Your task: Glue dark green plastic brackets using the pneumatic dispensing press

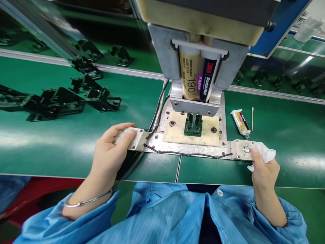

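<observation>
My left hand is wrapped around the metal button box at the left end of the machine's base, its thumb lying on top. My right hand is closed on a crumpled white wipe, with its thumb at the edge of the right button box, beside a round silver button. Between my hands, a small dark green part sits on a cream fixture plate. Above it, a twin-barrel adhesive cartridge stands upright in the metal machine holder. The part's upper end is partly hidden.
A small adhesive cartridge and a cotton swab lie right of the machine on the green bench. Several dark plastic parts stand at the left. Black cables run beside the base. Metal rails cross behind.
</observation>
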{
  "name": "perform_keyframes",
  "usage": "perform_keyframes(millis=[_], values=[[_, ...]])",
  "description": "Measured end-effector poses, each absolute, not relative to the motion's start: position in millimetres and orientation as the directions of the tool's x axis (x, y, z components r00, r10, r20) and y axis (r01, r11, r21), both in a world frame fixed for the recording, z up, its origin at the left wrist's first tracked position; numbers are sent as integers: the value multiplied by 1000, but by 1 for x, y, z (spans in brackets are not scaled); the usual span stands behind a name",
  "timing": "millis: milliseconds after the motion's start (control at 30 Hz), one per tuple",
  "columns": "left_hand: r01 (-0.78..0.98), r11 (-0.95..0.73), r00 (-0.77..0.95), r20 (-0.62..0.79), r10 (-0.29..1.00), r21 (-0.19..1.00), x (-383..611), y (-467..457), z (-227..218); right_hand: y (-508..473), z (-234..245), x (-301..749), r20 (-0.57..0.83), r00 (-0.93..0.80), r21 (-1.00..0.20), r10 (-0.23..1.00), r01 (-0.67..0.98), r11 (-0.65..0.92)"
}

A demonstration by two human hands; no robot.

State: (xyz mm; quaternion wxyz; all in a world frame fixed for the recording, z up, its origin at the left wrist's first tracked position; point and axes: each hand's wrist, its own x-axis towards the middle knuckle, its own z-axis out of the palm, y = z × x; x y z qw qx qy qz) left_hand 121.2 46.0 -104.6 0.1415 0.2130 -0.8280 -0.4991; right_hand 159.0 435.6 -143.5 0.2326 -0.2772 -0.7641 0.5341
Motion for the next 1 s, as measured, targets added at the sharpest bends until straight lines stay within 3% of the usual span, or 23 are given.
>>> perform_keyframes(millis=[633,833,867,933,1000], values=[[-246,405,-861,-6,-509,880,125,45,-101,437,-150,165,150,-744,-927,651,123,354],[-297,442,-863,-39,-504,846,125,49,-89,444,-129,163,158,-738,-920,656,131,369],[-273,503,-863,23,-505,820,125,50,-86,446,-124,163,160,-738,-918,656,134,374],[-141,680,-841,276,-466,720,127,52,-78,447,-119,162,163,-739,-914,653,136,383],[39,806,-782,520,-343,591,126,57,-70,446,-122,163,154,-740,-914,654,144,379]])
